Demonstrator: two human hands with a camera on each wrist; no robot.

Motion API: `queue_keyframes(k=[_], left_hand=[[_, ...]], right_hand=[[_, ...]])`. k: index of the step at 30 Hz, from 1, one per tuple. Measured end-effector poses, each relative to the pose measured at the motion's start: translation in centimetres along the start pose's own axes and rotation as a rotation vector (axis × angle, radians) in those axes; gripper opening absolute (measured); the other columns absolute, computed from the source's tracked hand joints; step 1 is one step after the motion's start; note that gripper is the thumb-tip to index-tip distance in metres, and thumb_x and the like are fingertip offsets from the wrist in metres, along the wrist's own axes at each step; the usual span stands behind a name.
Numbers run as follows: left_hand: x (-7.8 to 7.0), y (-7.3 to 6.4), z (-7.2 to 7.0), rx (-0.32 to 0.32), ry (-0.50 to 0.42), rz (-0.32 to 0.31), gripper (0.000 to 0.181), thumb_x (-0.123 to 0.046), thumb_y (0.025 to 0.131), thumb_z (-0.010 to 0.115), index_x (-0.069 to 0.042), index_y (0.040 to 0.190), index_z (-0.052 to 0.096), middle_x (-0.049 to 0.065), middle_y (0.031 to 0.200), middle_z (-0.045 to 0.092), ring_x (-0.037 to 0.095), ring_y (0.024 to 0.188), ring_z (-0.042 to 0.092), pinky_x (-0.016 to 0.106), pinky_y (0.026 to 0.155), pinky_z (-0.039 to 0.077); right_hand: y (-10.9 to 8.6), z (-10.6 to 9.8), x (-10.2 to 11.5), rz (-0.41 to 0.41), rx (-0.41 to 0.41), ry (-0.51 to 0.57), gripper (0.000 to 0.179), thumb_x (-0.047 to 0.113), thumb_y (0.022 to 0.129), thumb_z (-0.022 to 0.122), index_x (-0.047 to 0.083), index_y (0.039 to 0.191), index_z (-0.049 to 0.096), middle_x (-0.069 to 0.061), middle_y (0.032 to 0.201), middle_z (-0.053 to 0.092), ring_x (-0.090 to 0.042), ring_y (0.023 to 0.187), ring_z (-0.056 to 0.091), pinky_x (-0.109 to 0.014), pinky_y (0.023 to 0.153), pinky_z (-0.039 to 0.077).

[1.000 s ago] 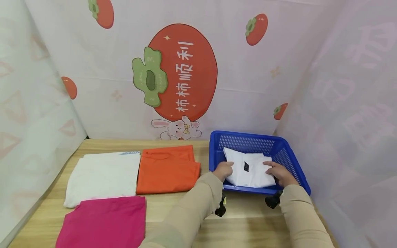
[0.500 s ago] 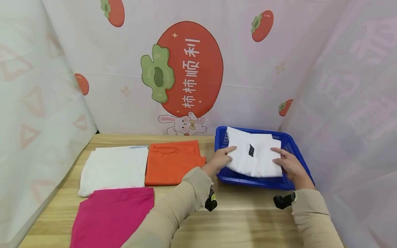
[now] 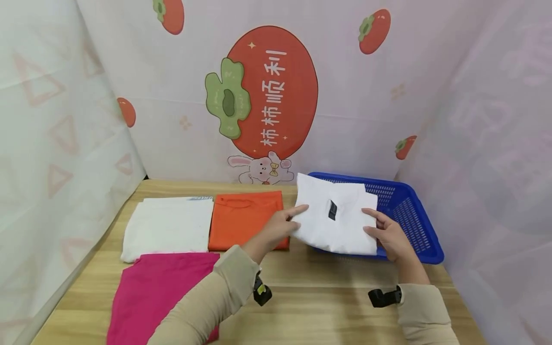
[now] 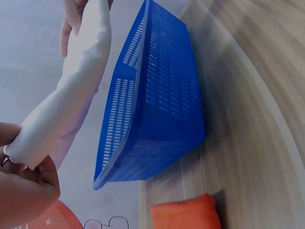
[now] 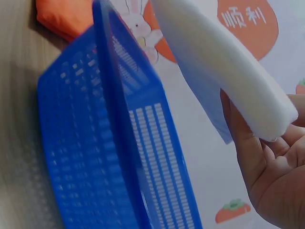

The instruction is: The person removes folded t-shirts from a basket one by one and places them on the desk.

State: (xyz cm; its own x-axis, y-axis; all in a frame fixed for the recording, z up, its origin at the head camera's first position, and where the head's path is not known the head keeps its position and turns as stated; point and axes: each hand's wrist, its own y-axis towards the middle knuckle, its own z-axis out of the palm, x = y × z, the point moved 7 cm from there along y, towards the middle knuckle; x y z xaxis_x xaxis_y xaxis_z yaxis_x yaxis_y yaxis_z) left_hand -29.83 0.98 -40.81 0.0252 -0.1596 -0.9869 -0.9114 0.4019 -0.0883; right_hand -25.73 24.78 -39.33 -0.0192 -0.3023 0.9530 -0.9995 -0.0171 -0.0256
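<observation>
A folded white T-shirt with a black neck label is held up between both hands, above the left part of a blue plastic basket. My left hand pinches its left edge, thumb on top; the left wrist view shows the fingers curled under the fold. At the opposite edge my right hand grips the cloth between thumb and fingers. Both wrist views show the shirt clear of the basket's rim. The part of the basket beneath the shirt is hidden in the head view.
Left of the basket lie a folded orange cloth and a folded white one side by side. A magenta folded cloth is nearer, partly behind the left sleeve. Printed curtains enclose the wooden table.
Both hands have lifted the white T-shirt up out of the blue basket and carried it a little to the left. The head view has shifted slightly too.
</observation>
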Motion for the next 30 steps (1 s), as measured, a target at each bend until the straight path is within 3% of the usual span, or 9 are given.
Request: queue_keyframes(k=[4, 9, 12, 16, 24, 30], left_hand=[[0.6, -2.3, -1.7, -0.003, -0.001, 0.023, 0.047, 0.004, 0.081, 0.049, -0.018, 0.122, 0.051, 0.003, 0.133, 0.035, 0.018, 0.117, 0.033, 0.029, 0.082, 0.040], [1.7, -5.1, -3.5, -0.018, 0.009, 0.063, 0.044, 0.001, 0.082, 0.049, -0.014, 0.123, 0.050, 0.009, 0.134, 0.033, 0.022, 0.123, 0.025, 0.035, 0.090, 0.034], [2.5, -6.6, -4.6, -0.046, 0.007, 0.065, 0.042, 0.000, 0.082, 0.050, -0.012, 0.123, 0.050, 0.010, 0.133, 0.034, 0.024, 0.124, 0.023, 0.037, 0.093, 0.031], [3.5, -8.4, -6.1, -0.089, -0.002, 0.032, 0.041, -0.001, 0.083, 0.051, -0.014, 0.122, 0.052, 0.008, 0.132, 0.036, 0.025, 0.124, 0.024, 0.039, 0.093, 0.030], [6.3, -11.8, -8.3, -0.176, 0.017, -0.095, 0.038, -0.006, 0.083, 0.054, -0.020, 0.118, 0.055, 0.007, 0.132, 0.036, 0.026, 0.122, 0.026, 0.039, 0.089, 0.035], [7.9, -13.4, -9.3, -0.198, -0.012, -0.112, 0.037, -0.005, 0.083, 0.054, -0.015, 0.118, 0.056, 0.007, 0.128, 0.042, 0.027, 0.122, 0.027, 0.040, 0.090, 0.034]], right_hand=[[-0.4, 2.4, -0.1, -0.002, 0.018, 0.037, 0.049, 0.011, 0.083, 0.057, -0.001, 0.127, 0.038, 0.000, 0.070, 0.020, -0.005, 0.048, 0.030, -0.020, 0.044, 0.033], [-0.9, 5.3, -0.2, -0.014, 0.044, 0.074, 0.048, 0.006, 0.082, 0.057, -0.002, 0.126, 0.040, -0.001, 0.071, 0.021, -0.005, 0.047, 0.030, -0.020, 0.045, 0.034], [-1.2, 7.0, -0.3, 0.007, 0.067, 0.100, 0.048, 0.005, 0.081, 0.058, 0.000, 0.126, 0.041, -0.002, 0.080, 0.032, -0.005, 0.048, 0.033, -0.021, 0.046, 0.036], [-1.4, 9.1, -0.7, 0.045, 0.094, 0.163, 0.047, 0.000, 0.081, 0.056, 0.001, 0.126, 0.042, -0.009, 0.107, 0.046, -0.008, 0.057, 0.048, -0.024, 0.051, 0.044], [-1.8, 13.0, -1.5, 0.066, 0.144, 0.196, 0.046, -0.006, 0.079, 0.055, -0.002, 0.123, 0.045, -0.011, 0.088, 0.047, -0.014, 0.067, 0.053, -0.029, 0.053, 0.047], [-2.6, 15.6, -2.3, 0.021, 0.247, 0.257, 0.045, -0.002, 0.080, 0.056, -0.004, 0.123, 0.043, -0.020, 0.108, 0.049, -0.016, 0.075, 0.057, -0.033, 0.058, 0.049]])
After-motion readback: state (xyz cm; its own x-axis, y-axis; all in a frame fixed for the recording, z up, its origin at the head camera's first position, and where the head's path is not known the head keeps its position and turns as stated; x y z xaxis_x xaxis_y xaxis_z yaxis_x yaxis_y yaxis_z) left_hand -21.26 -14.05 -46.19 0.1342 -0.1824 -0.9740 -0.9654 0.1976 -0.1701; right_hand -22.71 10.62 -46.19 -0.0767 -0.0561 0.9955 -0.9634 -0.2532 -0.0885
